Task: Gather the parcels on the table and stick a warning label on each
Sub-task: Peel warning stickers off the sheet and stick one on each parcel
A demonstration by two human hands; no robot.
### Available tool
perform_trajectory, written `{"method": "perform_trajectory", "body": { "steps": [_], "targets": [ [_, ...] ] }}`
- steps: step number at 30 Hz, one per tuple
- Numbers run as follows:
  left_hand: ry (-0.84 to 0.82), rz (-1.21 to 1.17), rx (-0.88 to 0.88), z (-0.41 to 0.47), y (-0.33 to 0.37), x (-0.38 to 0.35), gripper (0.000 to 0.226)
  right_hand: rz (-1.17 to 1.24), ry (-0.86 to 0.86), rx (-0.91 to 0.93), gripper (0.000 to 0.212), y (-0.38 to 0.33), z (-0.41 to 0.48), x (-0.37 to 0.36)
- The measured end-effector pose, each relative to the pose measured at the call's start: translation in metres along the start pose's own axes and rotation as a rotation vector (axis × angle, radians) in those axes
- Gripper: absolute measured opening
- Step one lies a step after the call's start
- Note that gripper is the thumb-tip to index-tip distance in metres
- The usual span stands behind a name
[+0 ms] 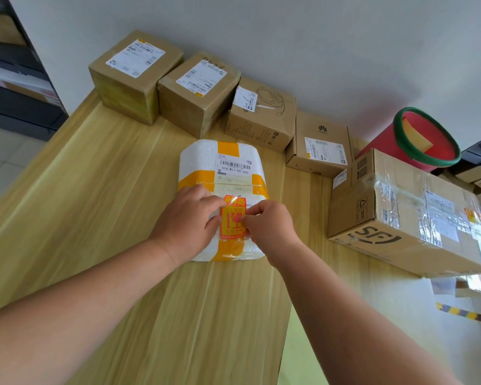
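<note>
A white foam parcel banded with yellow tape (206, 159) lies flat at the middle of the pale wooden desk (95, 195). On its near half sits a red and yellow warning label (232, 219). The left hand (185, 219) lies released on the parcel, its straight fingers pressing the label's left edge, while the right hand (270, 222) pinches the label's right edge between thumb and fingertips. A row of four brown cardboard boxes (261, 118) lines the far edge. A large taped cardboard box (400, 218) stands at the right, with a red bucket with a green rim (386, 147) beyond it.
</note>
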State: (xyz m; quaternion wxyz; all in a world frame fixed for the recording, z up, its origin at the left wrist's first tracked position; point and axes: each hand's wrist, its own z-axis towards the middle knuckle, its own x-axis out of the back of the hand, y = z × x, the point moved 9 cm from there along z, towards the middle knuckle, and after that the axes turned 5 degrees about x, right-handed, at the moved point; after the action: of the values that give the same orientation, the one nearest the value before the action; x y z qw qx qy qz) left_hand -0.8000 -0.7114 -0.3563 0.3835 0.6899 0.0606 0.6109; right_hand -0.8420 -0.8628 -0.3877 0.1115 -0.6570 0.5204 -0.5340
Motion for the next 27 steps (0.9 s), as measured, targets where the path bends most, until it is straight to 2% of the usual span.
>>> {"method": "perform_trajectory", "body": {
  "steps": [3, 6, 9, 11, 13, 16, 18, 22, 27],
  "targets": [
    [-0.023, 0.054, -0.022, 0.0, 0.004, -0.004, 0.037, -0.101, 0.013, 0.054, 0.013, -0.005, -0.001, 0.002],
    [-0.061, 0.167, -0.02, 0.002, 0.007, -0.01, 0.045, -0.332, 0.044, 0.155, 0.007, -0.016, -0.005, 0.003],
    [-0.061, 0.236, -0.006, 0.003, 0.009, -0.012, 0.046, -0.621, 0.096, 0.258, 0.023, -0.03, -0.012, 0.001],
    [-0.066, 0.251, 0.004, 0.004, 0.008, -0.013, 0.047, -0.718, 0.135, 0.29, 0.034, -0.035, -0.015, 0.007],
    [-0.071, 0.272, 0.012, 0.004, 0.006, -0.014, 0.047, -0.721, 0.164, 0.39, 0.033, -0.04, -0.019, 0.012],
    [-0.008, 0.279, -0.031, 0.002, 0.013, -0.01, 0.036, -0.597, 0.146, 0.694, 0.017, -0.052, -0.032, 0.005],
    [0.028, 0.294, -0.093, 0.0, 0.02, -0.01, 0.029, -0.571, 0.105, 0.799, 0.021, -0.052, -0.034, -0.003],
    [0.002, 0.33, -0.088, -0.001, 0.019, -0.018, 0.037, -0.587, -0.008, 0.806, 0.033, -0.035, -0.024, -0.014],
    [-0.035, 0.346, -0.06, -0.003, 0.016, -0.021, 0.045, -0.581, 0.034, 0.804, 0.036, -0.026, -0.025, -0.014]
  ]
}}
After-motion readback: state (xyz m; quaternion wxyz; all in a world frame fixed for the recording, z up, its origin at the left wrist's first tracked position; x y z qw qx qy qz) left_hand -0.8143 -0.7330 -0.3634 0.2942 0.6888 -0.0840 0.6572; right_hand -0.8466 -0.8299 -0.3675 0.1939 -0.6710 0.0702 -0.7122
